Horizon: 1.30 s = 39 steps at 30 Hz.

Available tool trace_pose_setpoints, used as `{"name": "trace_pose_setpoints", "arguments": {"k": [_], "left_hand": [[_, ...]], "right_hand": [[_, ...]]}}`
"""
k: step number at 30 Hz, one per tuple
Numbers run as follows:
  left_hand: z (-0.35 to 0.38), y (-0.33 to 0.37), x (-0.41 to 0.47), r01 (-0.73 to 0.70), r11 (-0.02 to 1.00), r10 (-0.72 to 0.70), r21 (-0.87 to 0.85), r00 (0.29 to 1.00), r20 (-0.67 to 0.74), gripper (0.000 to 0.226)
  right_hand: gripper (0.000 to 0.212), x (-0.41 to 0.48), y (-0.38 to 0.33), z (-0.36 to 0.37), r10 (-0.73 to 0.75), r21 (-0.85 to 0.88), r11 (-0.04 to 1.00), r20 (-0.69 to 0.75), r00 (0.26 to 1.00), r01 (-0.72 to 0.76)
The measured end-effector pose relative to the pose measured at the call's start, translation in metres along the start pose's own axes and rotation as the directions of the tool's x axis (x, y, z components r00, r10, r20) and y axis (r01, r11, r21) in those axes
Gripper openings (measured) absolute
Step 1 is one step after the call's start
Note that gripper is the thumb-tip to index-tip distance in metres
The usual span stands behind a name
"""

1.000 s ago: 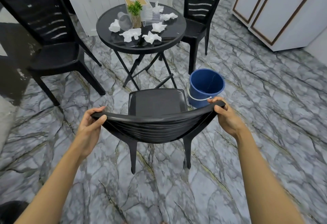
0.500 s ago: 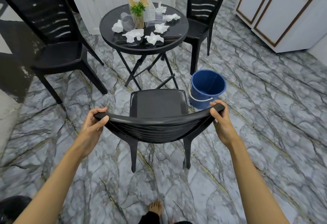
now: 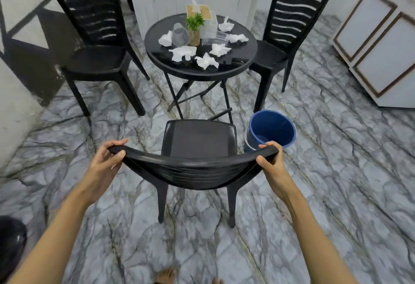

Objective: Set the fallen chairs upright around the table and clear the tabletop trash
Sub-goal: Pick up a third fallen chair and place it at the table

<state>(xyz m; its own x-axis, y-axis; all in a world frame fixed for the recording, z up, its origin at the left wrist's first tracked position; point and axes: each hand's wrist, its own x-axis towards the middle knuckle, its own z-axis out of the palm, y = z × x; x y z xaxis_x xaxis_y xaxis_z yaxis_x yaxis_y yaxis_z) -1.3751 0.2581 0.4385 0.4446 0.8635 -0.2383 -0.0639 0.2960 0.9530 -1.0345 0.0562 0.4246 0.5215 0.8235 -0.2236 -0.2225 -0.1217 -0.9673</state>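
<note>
Both hands, left (image 3: 105, 162) and right (image 3: 272, 162), are keeping a clenched grip on the near chair (image 3: 197, 149) facing the littered bench (image 3: 244, 63).

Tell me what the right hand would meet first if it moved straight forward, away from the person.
Probably the round blue plastic bucket: it stands on the floor just beyond the right hand, which grips the black plastic chair's backrest. Depth is unclear; the hand might pass over its rim.
</note>
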Motion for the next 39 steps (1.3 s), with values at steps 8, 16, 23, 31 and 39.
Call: {"name": "trace_pose_setpoints", "arguments": {"k": [8, 16, 23, 31, 39], "left_hand": [[0.062, -0.012, 0.009, -0.072, 0.995, 0.066, -0.065, 0.994, -0.090, 0.016], [0.082, -0.024, 0.008, -0.129, 0.987, 0.110, -0.096, 0.977, -0.181, 0.033], [0.078, -0.021, 0.006, -0.081, 0.993, 0.068, -0.090, 0.987, -0.146, 0.020], [0.070, -0.005, 0.000, 0.026, 0.996, -0.024, 0.087, 0.999, -0.024, 0.027], [0.072, 0.001, -0.007, 0.097, 0.957, -0.082, 0.275, 0.994, -0.066, 0.028]], "right_hand": [[0.091, 0.049, -0.025, -0.048, -0.010, 0.014, 1.000, 0.027, 1.000, 0.010], [0.092, 0.050, -0.009, -0.063, -0.019, 0.027, 0.999, 0.012, 1.000, 0.019], [0.108, 0.046, -0.006, -0.059, -0.058, 0.038, 0.998, -0.037, 0.998, 0.059], [0.089, 0.046, -0.009, -0.065, -0.022, 0.017, 1.000, 0.005, 1.000, 0.022], [0.071, 0.045, -0.027, -0.075, 0.079, -0.155, 0.986, 0.088, 0.993, -0.065]]}}
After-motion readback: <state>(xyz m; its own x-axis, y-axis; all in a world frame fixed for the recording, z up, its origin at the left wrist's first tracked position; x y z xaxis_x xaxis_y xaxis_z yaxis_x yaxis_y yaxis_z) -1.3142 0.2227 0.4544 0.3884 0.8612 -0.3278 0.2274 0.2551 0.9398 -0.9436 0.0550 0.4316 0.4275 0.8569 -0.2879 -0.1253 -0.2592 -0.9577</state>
